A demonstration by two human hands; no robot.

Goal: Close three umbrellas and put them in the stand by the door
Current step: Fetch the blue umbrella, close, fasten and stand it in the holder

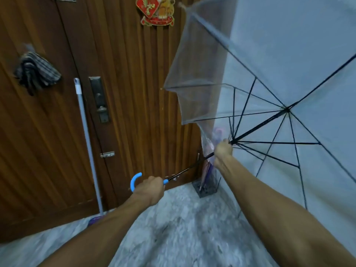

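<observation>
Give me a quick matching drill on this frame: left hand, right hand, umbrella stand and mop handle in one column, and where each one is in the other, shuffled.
Things:
1. left hand
2. right hand
3. umbrella stand
4. mop handle

Places:
A. on the floor in the corner by the door
B. leaning upright against the door
C. around the blue curved umbrella handle
D. at the sliding hub on the shaft, where the ribs meet

Pairs: 1-C, 2-D, 3-A, 4-B
</observation>
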